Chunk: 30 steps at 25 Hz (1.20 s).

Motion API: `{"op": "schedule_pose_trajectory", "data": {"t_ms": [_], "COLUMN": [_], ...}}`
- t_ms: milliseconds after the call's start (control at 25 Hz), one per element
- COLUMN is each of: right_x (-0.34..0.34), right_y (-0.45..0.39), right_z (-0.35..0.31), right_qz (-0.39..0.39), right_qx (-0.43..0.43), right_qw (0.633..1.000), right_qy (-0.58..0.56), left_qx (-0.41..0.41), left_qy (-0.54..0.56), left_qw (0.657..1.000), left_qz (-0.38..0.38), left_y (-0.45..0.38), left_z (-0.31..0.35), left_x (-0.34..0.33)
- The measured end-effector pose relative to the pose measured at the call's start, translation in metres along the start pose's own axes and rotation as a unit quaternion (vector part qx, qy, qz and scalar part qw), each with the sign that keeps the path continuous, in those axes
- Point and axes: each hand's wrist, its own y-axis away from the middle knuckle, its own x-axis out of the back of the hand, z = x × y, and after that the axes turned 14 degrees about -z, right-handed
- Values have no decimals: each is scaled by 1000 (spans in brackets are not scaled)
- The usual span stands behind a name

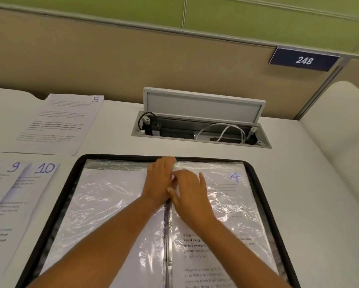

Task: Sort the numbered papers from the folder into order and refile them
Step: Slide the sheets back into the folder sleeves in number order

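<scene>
On the desk the folder (56, 204) lies open, sheet 4 (234, 204) already sleeved; both hands, left (158, 179) and right (190, 194), are laid flat with fingers relaxed by the spine; the sleeve should be smoothed before sheet 5 (56, 123) is fetched.

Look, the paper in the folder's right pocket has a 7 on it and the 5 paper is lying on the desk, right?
Nearly. The head view shows the paper in the right pocket of the folder is marked 4, not 7. The 5 paper is indeed lying on the desk.
</scene>
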Motion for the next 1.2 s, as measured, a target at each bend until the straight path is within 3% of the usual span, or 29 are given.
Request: {"op": "schedule_pose_trajectory", "data": {"t_ms": [160, 280, 400, 560, 840, 1000, 1200], "right_x": [-8, -6, 6, 16, 10, 2, 24], "right_y": [24, 48, 77, 114, 167, 177, 183], "right_z": [26, 79, 117, 142, 156, 151, 106], "right_qz": [-58, -74, -36, -10, 58, 77, 147], "right_qx": [-59, -94, -212, -322, -339, -331, -439], "right_qw": [996, 988, 970, 945, 939, 940, 866], "right_qy": [19, 99, 112, 51, 3, -12, -190], "left_qx": [50, -53, -58, 5, 140, 150, 147], "left_qy": [-13, -91, -129, -156, -140, -142, -146], "left_qw": [996, 987, 982, 978, 973, 970, 970], "left_qz": [-67, -122, -125, -135, -119, -127, -123], "left_y": [40, 99, 125, 135, 170, 188, 187], "left_z": [29, 37, 9, -30, -92, -104, -103], "left_x": [-6, -14, 1, 22, 66, 81, 82]}}
